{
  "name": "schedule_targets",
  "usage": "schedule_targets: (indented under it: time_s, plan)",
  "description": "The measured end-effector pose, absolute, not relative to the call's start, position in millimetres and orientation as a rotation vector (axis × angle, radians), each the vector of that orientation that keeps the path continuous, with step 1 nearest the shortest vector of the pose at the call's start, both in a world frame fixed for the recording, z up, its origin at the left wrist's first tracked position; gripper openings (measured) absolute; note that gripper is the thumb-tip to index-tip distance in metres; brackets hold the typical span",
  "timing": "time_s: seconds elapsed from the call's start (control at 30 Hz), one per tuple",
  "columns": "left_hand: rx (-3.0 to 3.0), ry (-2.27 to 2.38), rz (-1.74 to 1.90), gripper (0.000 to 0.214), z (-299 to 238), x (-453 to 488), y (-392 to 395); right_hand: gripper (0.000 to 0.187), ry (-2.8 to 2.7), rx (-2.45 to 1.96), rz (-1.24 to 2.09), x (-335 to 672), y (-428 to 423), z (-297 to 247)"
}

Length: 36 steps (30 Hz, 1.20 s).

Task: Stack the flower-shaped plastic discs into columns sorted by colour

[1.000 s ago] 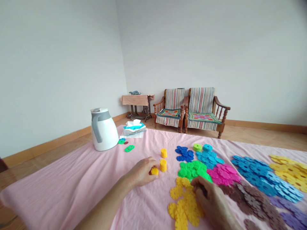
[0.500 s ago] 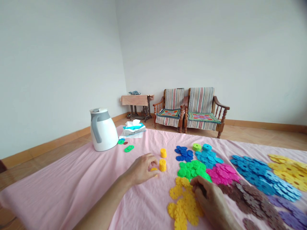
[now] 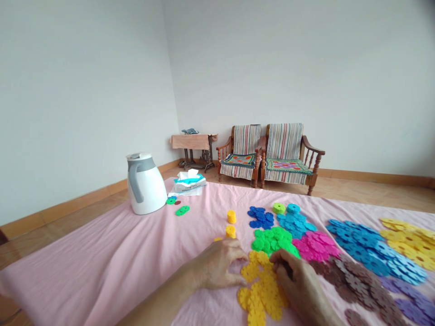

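Observation:
Yellow snowflake discs (image 3: 265, 294) lie in a loose pile on the pink cloth. At the pile's left edge is my left hand (image 3: 220, 263), thumb and fingers spread apart with nothing seen between them. My right hand (image 3: 301, 283) rests at the pile's right edge, its fingers curled and pinched together; what they hold, if anything, is hidden. Beyond my left hand stand two short stacks of yellow discs, a far stack (image 3: 231, 217) and a near stack (image 3: 230, 232) partly covered by the hand. Another yellow piece (image 3: 218, 239) barely shows behind my knuckles.
Green discs (image 3: 273, 241), pink discs (image 3: 316, 246), dark blue discs (image 3: 261, 218), light blue discs (image 3: 295, 225) and brown discs (image 3: 360, 283) lie in piles to the right. A white jug (image 3: 147, 188) and a tissue box (image 3: 190, 182) stand at the back left.
My left hand has moved right and nearer to me, from beside the yellow stacks to the edge of the yellow pile. My right hand has stayed in place.

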<state>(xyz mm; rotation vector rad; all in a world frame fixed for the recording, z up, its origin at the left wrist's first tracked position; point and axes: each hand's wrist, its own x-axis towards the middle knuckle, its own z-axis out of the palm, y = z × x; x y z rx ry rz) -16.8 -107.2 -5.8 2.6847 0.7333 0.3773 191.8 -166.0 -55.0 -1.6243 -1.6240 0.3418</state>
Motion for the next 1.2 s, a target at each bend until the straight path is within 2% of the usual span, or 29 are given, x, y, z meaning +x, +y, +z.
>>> schedule_targets:
  time_s: [0.37, 0.7, 0.93, 1.2]
  plan:
    - [2.699, 0.753, 0.376, 0.019, -3.2, -6.0, -119.7, 0.025, -1.606, -1.599, 0.366, 192.1, -166.3, -52.3]
    - [2.573, 1.103, 0.720, 0.021, 19.8, -48.5, -91.3, 0.025, -1.629, -1.633, 0.333, 191.6, -165.4, -57.4]
    - [2.614, 1.162, 0.495, 0.028, 16.6, -50.7, -89.1, 0.024, -1.689, -1.638, 0.385, 195.0, -165.4, -54.6]
    - [2.633, 1.180, 0.421, 0.029, 16.2, -51.8, -88.8, 0.025, -1.655, -1.631, 0.374, 194.3, -164.7, -57.4]
